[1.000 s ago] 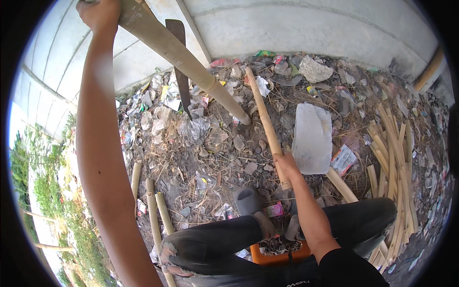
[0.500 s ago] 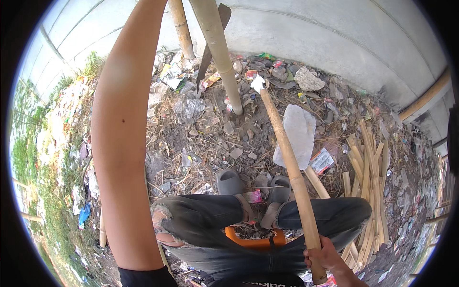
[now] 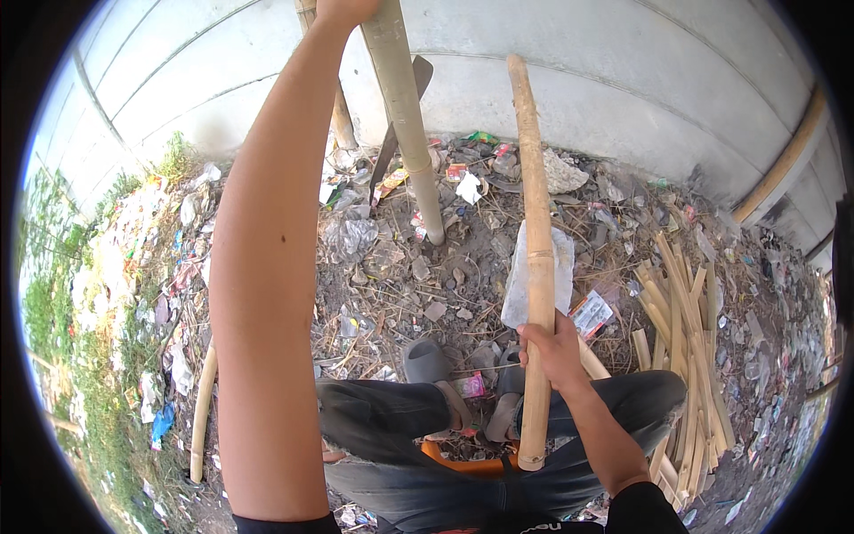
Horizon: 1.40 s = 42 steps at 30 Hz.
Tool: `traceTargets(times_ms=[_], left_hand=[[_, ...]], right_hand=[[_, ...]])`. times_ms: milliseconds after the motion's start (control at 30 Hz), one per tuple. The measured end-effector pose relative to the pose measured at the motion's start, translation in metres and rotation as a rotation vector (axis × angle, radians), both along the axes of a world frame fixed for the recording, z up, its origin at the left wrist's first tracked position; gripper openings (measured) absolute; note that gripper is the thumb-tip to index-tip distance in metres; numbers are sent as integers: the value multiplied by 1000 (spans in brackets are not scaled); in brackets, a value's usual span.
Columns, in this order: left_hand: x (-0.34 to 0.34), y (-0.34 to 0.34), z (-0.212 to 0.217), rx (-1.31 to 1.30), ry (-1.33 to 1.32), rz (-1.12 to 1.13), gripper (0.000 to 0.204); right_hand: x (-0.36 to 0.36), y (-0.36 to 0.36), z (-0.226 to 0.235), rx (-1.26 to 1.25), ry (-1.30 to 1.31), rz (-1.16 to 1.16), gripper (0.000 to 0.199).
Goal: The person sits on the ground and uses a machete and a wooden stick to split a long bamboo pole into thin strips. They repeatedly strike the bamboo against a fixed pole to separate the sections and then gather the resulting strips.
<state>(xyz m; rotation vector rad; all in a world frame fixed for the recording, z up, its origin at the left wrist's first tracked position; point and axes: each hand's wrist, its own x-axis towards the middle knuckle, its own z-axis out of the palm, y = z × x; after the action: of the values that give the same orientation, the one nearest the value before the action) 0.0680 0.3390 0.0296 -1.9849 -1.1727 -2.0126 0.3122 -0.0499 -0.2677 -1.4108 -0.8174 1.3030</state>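
Note:
At the top edge my left hand (image 3: pixel 350 9) closes on a thick pale-green bamboo pole (image 3: pixel 407 116); its fingers are mostly cut off by the frame. The pole leans slightly, its lower end on the littered ground. A dark long blade (image 3: pixel 424 76) crosses the pole at a slant, showing on both sides; I cannot tell whether it is wedged in or only behind. My right hand (image 3: pixel 553 356) is wrapped round a thinner tan bamboo stick (image 3: pixel 538 222), held nearly upright above my right leg.
Split bamboo strips (image 3: pixel 692 356) lie piled at the right. A whitish slab (image 3: pixel 562 276) sits behind the stick. Grey clogs (image 3: pixel 429 361) are on my feet, and an orange seat (image 3: pixel 471 465) shows beneath me. A concrete wall (image 3: pixel 605 80) closes the far side; rubbish covers the ground.
My right hand has moved up and forward with the bamboo stick, which now stands more upright, its far end against the wall in view. My left hand has come into view at the top.

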Motion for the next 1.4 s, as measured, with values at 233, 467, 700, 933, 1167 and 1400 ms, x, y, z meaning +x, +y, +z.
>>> traceTargets(times_ms=[233,467,700,933,1167,1400], left_hand=[[-27,16,2,50,17,43,72],[4,-8,0,20,58,-32,71],[7,5,8,80,-3,-60,70],[10,-8,3,65,-25,-28,65],[18,-26,-5,97,-17,-131,61],[-8,-46,5,41,61,19,57]], right_hand=[[8,40,93,709,-229,-285,42],[60,22,210,507,-257,-121,35],[91,-57,127,-344,-212,399,33],[49,-37,20,-587,94,517,31],[-11,75,-76,-668,367,502,38],[-43,64,-37,-397,117,692,41]])
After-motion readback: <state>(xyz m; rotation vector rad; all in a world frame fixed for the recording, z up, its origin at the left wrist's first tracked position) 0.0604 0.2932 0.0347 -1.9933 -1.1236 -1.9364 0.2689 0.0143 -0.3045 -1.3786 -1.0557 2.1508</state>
